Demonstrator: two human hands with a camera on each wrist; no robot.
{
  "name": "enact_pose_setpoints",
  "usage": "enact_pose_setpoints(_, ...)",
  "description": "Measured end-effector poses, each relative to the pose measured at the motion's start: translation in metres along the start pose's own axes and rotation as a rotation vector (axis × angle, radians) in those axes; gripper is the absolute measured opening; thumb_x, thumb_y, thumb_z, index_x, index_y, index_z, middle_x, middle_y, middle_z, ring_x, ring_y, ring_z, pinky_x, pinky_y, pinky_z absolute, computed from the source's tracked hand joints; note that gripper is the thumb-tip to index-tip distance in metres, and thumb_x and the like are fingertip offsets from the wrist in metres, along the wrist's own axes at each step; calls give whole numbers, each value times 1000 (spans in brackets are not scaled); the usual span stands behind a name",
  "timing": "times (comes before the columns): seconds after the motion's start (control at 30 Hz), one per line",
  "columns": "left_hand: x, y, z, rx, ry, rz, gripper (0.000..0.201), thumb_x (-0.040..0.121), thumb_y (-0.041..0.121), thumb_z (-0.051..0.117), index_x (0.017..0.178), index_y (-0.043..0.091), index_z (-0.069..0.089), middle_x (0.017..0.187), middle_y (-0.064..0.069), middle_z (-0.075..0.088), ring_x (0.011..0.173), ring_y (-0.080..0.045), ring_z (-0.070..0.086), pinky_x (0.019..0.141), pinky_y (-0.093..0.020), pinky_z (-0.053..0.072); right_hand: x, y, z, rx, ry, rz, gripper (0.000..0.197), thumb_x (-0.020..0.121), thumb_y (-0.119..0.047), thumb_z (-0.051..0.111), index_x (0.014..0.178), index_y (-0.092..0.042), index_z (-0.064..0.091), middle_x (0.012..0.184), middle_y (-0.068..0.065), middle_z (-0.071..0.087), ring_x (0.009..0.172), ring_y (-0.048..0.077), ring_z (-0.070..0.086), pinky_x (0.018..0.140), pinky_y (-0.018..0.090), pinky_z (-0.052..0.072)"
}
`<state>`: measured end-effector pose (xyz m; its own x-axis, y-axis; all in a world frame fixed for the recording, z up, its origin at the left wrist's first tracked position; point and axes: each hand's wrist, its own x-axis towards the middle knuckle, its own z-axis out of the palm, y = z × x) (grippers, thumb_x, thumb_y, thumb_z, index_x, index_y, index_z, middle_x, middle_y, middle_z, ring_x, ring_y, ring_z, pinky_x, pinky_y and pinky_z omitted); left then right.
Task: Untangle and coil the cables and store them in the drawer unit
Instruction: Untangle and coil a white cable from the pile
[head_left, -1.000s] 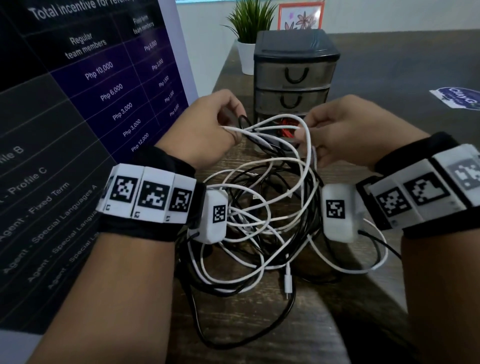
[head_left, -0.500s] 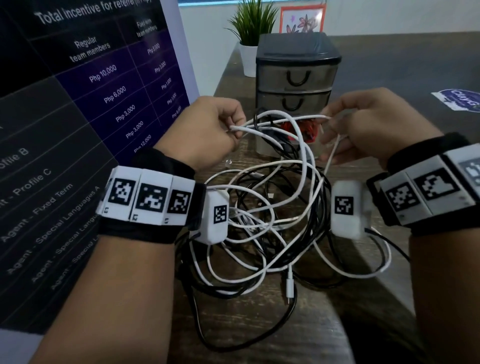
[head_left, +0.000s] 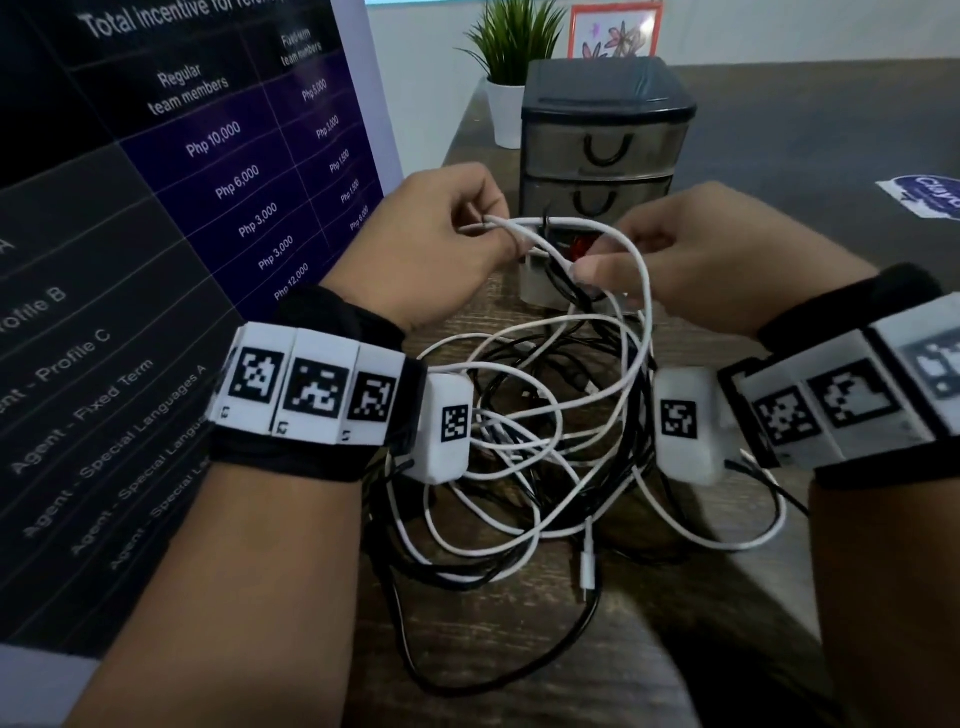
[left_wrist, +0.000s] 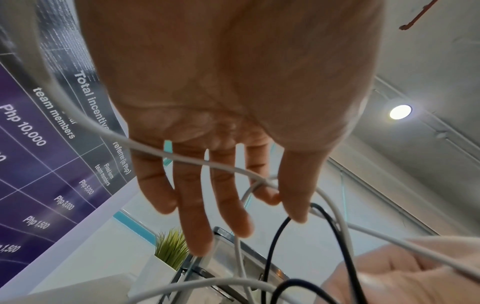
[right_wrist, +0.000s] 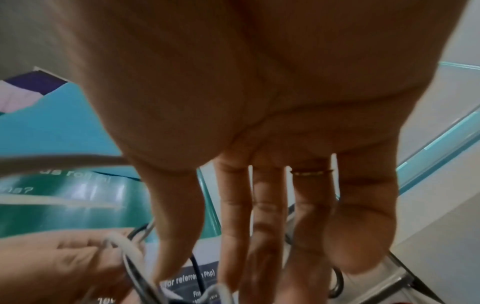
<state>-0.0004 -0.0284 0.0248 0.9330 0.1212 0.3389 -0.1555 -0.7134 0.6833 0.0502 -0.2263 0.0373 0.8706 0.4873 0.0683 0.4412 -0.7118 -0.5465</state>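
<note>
On the dark wood-grain bench (head_left: 493, 649), my two hands work above a tangle of cables (head_left: 524, 467), white and black strands looped through one another between my wrists. Behind the tangle stands the drawer unit (head_left: 602, 135), dark-topped, its two visible translucent drawers shut, black handles facing me. A potted plant (head_left: 506, 67) in a white pot sits just beside the unit's left rear corner, and a framed flower picture (head_left: 613, 31) leans behind it. A tall poster (head_left: 182, 208) with a table of Php amounts stands along the bench's left edge; a blue-and-white sticker (head_left: 924, 195) lies on the bench at far right. The left wrist view shows a grey ceiling with one round lamp (left_wrist: 400, 111).

My left hand (head_left: 441, 244) pinches a white cable (head_left: 618, 244) between thumb and forefinger, its other fingers hanging loosely extended. My right hand (head_left: 717, 265) pinches the same white cable at the thumb tip, fingers curled. Between the two hands this strand runs roughly left to right, then arcs downward past my right thumb into the heap. One white connector (head_left: 587, 566) lies free on the bench at the heap's near side, long axis pointing toward me. A black cable loop (head_left: 493, 680) trails nearest me.
</note>
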Motion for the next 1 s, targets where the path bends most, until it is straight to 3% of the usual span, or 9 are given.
enact_pose_setpoints(0.1,1,-1,0,10,9,-14,23,89,33,71,86,11,63,76,-5,67,67,-10,55,59,-25,45,2,0,4,-1,-21,-1,5,87,-31,72,88,-26,75,79,-10,70,71,0,59,61,16,42)
enact_pose_setpoints(0.2,1,-6,-4,80,7,-78,22,90,36,67,85,15,64,76,0,65,71,-13,56,65,-28,46,2,2,2,56,-24,41,17,88,-30,66,75,-21,71,58,-9,65,59,6,57,58,24,44)
enact_pose_setpoints(0.37,1,-21,-13,184,-27,-257,26,91,38,65,87,13,66,80,2,63,71,-11,54,60,-26,40,-1,2,-14,341,38,105,6,56,-13,50,59,-8,51,43,0,54,44,24,52,49,28,38)
enact_pose_setpoints(0.53,-1,-25,-17,225,-38,-350,18,91,32,67,89,14,64,86,1,63,68,-6,50,55,-25,35,-3,14,-30,583,285,155,24,82,5,46,69,-13,53,46,3,60,40,19,58,43,26,42)
enact_pose_setpoints(0.6,-1,-19,-18,217,-80,-364,27,87,27,72,111,21,61,104,2,60,79,-5,53,62,-22,38,-5,13,-30,605,355,101,23,90,-1,52,74,-17,55,56,5,66,45,19,63,42,27,48)
enact_pose_setpoints(0.7,-2,-8,-21,255,-106,-300,64,82,26,74,135,39,41,139,-2,37,118,-18,48,99,-37,42,-6,12,-25,611,354,60,11,92,-4,63,90,-13,58,73,12,70,54,21,69,54,30,60)
enact_pose_setpoints(0.77,-5,8,-23,212,-58,-183,54,81,24,73,126,39,47,131,1,40,121,-17,46,102,-37,41,-6,11,-24,621,336,72,12,91,-5,67,92,-12,58,76,13,71,59,23,72,59,33,62)
enact_pose_setpoints(0.83,-10,25,-19,116,-83,-86,29,82,22,72,107,31,59,108,8,57,97,-8,58,80,-21,49,-7,12,-24,613,335,82,13,90,-7,68,89,-13,58,78,14,71,60,23,73,60,32,62)
enact_pose_setpoints(1.0,-17,47,19,136,-380,-50,5,83,30,75,80,27,72,71,13,69,62,5,61,63,-18,50,-3,19,-20,547,322,147,11,86,-10,74,89,-10,63,71,9,74,65,24,75,64,36,62)
